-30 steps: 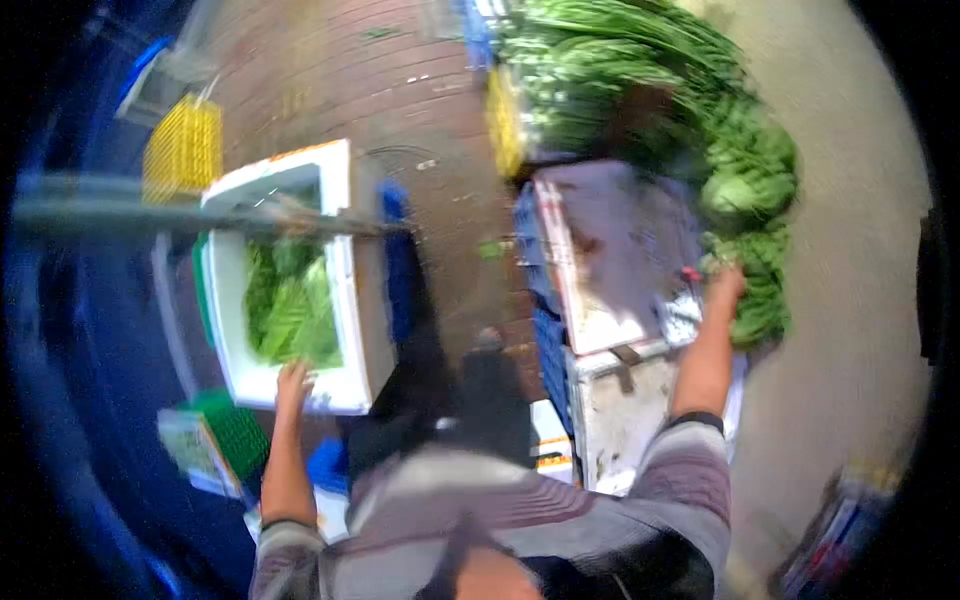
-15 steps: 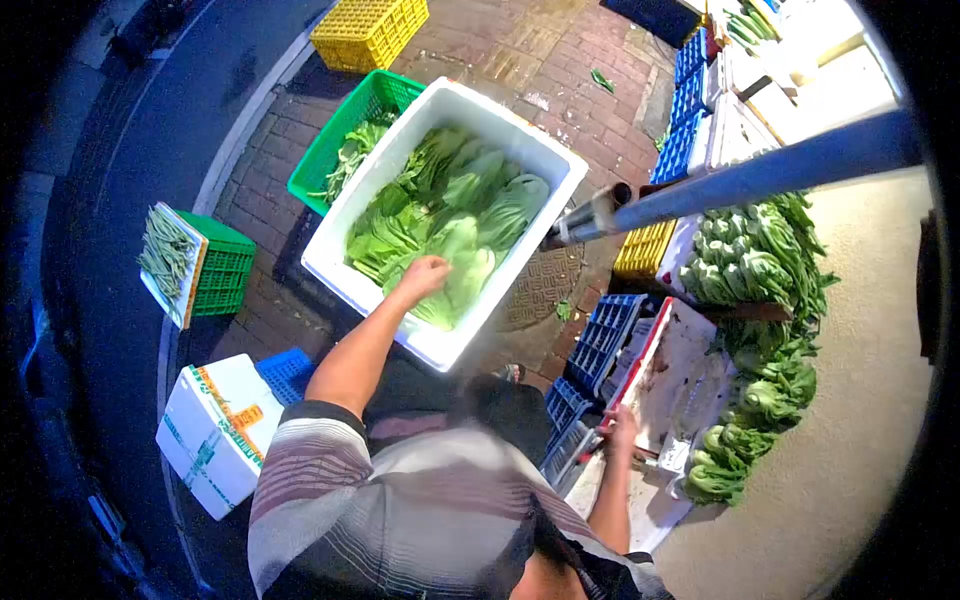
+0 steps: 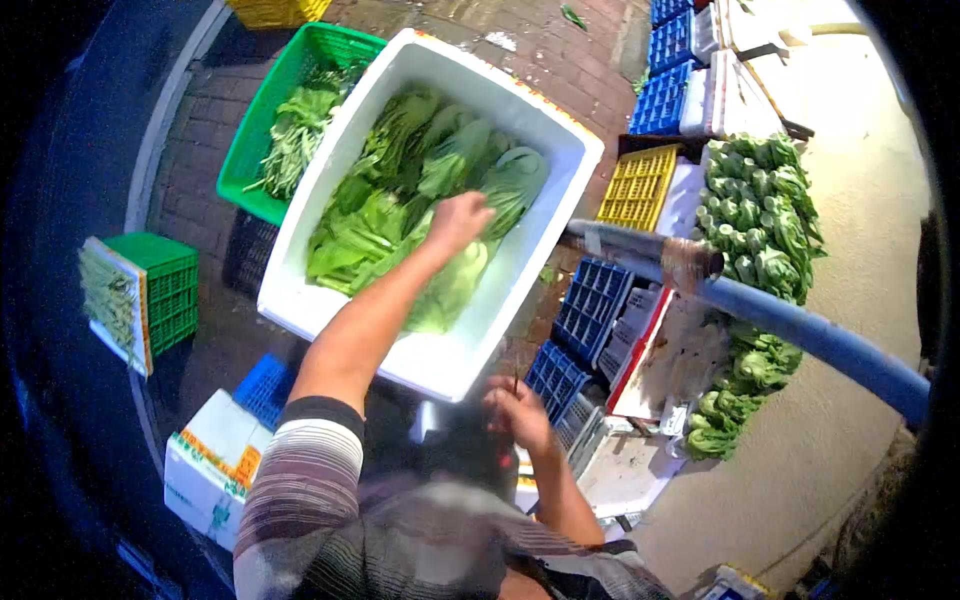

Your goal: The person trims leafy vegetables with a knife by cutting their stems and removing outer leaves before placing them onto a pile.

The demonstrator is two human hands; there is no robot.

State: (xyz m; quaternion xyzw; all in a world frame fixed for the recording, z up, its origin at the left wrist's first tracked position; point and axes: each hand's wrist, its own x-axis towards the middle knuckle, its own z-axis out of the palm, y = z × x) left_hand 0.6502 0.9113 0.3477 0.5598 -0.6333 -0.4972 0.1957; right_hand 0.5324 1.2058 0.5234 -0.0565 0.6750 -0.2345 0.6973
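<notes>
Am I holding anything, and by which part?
The left hand is curled over the greens; whether it grips any is hidden. The right hand is partly closed; what it holds, if anything, is unclear.

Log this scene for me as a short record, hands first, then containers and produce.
Left hand: inside the white foam box, at the leafy greens; contact unclear
Right hand: outside the box, near its closest corner; anything held unclear
Beside box: green crate containing vegetables
Right side: blue crates, yellow crate, piled greens
</notes>
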